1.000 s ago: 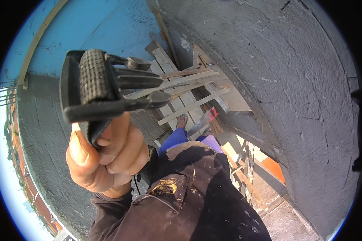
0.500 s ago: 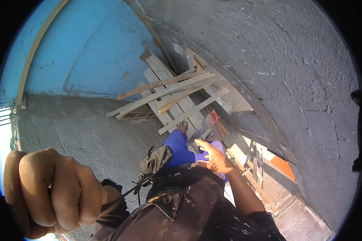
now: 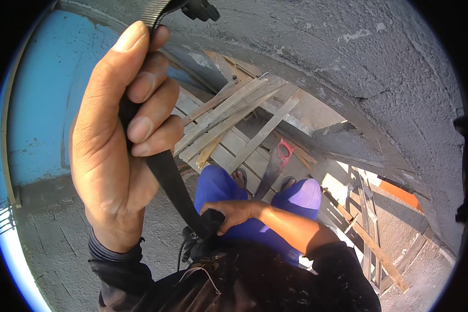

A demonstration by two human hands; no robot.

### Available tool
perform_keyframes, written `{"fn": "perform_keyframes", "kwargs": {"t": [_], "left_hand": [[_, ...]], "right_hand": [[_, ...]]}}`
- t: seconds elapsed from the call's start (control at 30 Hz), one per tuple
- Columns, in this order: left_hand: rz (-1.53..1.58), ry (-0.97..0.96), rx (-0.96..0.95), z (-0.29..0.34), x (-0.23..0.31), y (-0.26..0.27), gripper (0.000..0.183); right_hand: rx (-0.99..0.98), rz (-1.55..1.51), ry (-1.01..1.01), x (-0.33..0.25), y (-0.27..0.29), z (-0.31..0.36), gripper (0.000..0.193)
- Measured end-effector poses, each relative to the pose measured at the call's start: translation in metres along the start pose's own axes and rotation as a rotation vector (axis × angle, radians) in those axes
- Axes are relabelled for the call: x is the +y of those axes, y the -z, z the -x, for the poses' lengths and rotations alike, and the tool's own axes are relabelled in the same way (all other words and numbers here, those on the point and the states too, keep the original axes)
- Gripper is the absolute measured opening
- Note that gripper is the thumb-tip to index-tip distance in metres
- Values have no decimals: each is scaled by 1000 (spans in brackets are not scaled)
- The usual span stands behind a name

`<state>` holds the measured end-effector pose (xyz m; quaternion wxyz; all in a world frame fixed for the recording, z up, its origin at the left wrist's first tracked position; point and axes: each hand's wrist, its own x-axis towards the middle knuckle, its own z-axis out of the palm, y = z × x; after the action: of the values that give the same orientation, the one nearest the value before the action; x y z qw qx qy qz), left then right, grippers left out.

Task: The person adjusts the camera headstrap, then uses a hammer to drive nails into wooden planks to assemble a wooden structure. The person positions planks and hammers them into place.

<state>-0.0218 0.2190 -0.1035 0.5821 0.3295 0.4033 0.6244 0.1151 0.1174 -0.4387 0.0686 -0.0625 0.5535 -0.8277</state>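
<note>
Left hand: the left hand (image 3: 117, 140) is raised close to the camera, fingers curled and clenched around a black strap (image 3: 166, 174); the thumb lies along the strap, pointing up.
Strap: it runs from the upper edge of the view, through the left fist, then diagonally down to the waist, where the right hand meets it. A ribbed section and a black fitting (image 3: 200, 8) show above the thumb.
Right hand: the right hand (image 3: 229, 213) sits at waist level, fingers closed over the lower end of the strap. The forearm is bare, reaching in from the right.
Clothing: dark sleeve (image 3: 117, 260) on the left wrist, dark top, blue trousers (image 3: 218, 190) over bent knees.
Footing: both feet rest on wooden planks (image 3: 239, 122) laid crosswise below.
Saw: a handsaw (image 3: 276, 164) with a red handle lies on the planks between the knees, blade pointing toward the person.
Surroundings: rough grey wall (image 3: 379, 67) curving overhead and to the right; blue wall (image 3: 41, 109) on the left; timber frame (image 3: 372, 229) at lower right.
</note>
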Motion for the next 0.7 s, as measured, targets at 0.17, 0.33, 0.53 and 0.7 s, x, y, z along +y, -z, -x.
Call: {"fn": "perform_keyframes", "kwargs": {"t": [0.17, 0.33, 0.53, 0.7], "left_hand": [[-171, 301, 77, -50, -148, 49, 43], [6, 475, 62, -74, -259, 104, 30], [3, 563, -162, -86, -372, 145, 35], [3, 692, -210, -78, -429, 153, 36]], "right_hand": [[-60, 21, 19, 102, 49, 15, 79], [-52, 284, 209, 160, 97, 51, 67], [32, 561, 2, 184, 120, 122, 60], [208, 1068, -24, 185, 104, 155, 47]]}}
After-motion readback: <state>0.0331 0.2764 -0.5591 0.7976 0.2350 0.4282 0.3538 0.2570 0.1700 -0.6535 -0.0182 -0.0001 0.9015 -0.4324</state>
